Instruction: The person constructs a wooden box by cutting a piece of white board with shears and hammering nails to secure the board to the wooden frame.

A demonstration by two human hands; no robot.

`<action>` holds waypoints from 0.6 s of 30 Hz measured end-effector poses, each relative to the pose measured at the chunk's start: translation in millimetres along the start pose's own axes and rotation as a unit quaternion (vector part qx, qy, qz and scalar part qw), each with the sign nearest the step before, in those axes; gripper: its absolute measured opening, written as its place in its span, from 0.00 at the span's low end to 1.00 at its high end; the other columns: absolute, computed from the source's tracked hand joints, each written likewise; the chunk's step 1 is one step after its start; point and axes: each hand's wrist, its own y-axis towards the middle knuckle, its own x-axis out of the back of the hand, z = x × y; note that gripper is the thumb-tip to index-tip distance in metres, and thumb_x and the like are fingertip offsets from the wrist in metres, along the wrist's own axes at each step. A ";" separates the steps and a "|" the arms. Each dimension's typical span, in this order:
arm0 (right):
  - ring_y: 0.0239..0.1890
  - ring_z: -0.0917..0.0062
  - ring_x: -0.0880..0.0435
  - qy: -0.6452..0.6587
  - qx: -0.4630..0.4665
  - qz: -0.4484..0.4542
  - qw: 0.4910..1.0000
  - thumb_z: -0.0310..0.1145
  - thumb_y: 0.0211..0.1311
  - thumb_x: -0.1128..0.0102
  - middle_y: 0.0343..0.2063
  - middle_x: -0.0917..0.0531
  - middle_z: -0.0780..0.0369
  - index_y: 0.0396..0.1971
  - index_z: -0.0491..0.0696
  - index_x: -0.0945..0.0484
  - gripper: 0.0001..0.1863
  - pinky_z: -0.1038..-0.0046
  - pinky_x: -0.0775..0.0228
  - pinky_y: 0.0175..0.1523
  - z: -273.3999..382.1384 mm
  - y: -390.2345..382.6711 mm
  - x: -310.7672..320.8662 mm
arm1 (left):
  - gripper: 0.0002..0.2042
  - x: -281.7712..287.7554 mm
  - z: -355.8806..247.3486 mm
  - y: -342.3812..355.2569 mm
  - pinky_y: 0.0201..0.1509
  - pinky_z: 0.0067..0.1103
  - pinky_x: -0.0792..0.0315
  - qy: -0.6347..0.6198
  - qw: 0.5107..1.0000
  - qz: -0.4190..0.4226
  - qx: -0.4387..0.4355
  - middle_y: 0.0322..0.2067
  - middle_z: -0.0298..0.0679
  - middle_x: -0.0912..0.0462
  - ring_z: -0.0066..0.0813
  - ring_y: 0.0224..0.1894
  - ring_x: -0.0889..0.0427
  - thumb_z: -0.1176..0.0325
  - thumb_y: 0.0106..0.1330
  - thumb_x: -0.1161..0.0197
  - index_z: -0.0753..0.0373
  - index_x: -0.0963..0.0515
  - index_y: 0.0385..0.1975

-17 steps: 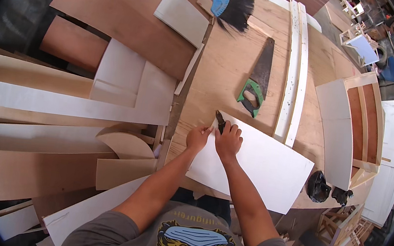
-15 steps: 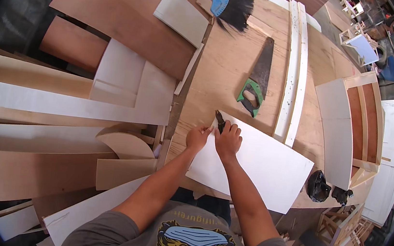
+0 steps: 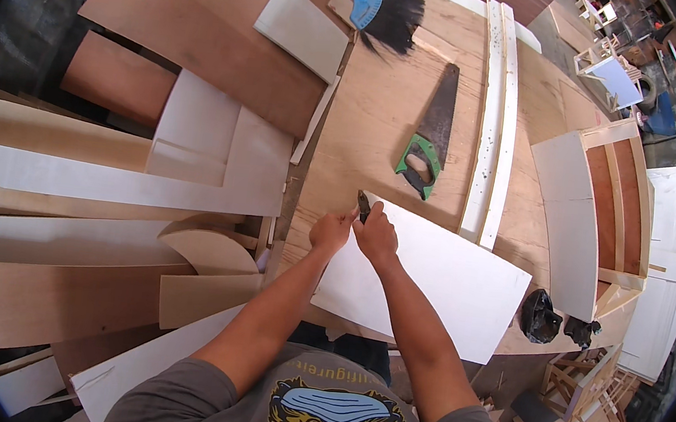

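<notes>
The white panel [image 3: 443, 277] lay flat on the plywood workbench [image 3: 364, 131], in front of the person, with its near right corner appearing to reach past the bench's near edge. The right hand [image 3: 378, 234] was closed around the handles of a dark pliers-like tool [image 3: 364, 204], whose nose pointed away from the body at the panel's far left corner. The left hand [image 3: 330, 232] was mostly curled, its thumb side at the panel's left edge, just beside the tool; whether it pinched anything could not be told. Nor could it be told whether the tool's jaws were parted or what lay between them. Sound practice, as judged from this position, called for a firm right-hand grip, the nose aligned with the edge, and gradual force, since a sudden slip could mark the white face. The left fingertips were best placed clear of the nose while the hand steadied the edge. Pressure on the near right corner was to be avoided because of the apparent overhang. The green-handled saw [image 3: 427, 150] lay apart, beyond the panel, and required no handling.
</notes>
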 end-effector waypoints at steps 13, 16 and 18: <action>0.42 0.39 0.16 0.054 -0.011 0.043 0.998 0.43 0.62 0.38 0.37 0.17 0.38 0.47 0.41 0.38 0.26 0.45 0.23 0.46 -4.2 4.9 25.8 | 0.35 4.6 -19.7 -3.0 0.44 0.43 0.21 0.050 0.998 0.006 0.027 0.35 0.50 0.12 0.54 0.43 0.13 0.28 0.68 0.52 0.55 0.12 0.34; 0.41 0.39 0.15 0.050 -0.009 0.039 0.998 0.46 0.64 0.39 0.37 0.17 0.38 0.48 0.41 0.37 0.27 0.46 0.21 0.45 -4.9 4.8 24.8 | 0.34 2.2 -19.8 -2.3 0.45 0.43 0.21 0.063 0.998 -0.006 0.023 0.36 0.49 0.12 0.54 0.43 0.13 0.29 0.68 0.52 0.55 0.12 0.37; 0.41 0.39 0.16 0.120 -0.042 0.035 0.991 0.44 0.61 0.37 0.36 0.16 0.39 0.47 0.40 0.37 0.27 0.46 0.22 0.46 -6.6 10.8 18.9 | 0.33 -3.8 -16.7 0.6 0.46 0.43 0.21 0.072 0.997 -0.021 0.022 0.36 0.49 0.11 0.53 0.44 0.13 0.30 0.69 0.51 0.54 0.12 0.38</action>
